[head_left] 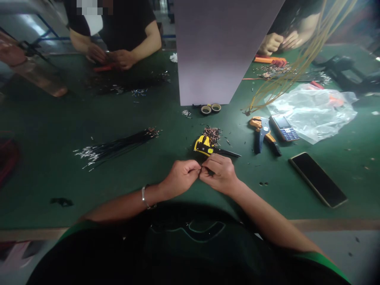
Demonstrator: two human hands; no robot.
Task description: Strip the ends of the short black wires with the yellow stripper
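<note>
My left hand (180,177) and my right hand (219,172) meet at the fingertips just above the green table (124,178). Both are pinched closed on something small and thin that I cannot make out. Right behind my right hand lies a yellow and black wire stripper (204,146), touching a small heap of copper-coloured terminals (212,134). A bundle of black wires with metal ends (115,147) lies to the left of my hands.
An orange and blue plier tool (263,132), a keypad phone (284,127) and a smartphone (317,179) lie on the right. Clear plastic bag (314,111), yellow cables (285,75), tape rolls (210,108) and a grey upright panel (213,51) stand beyond. Two other people's hands work at the far side.
</note>
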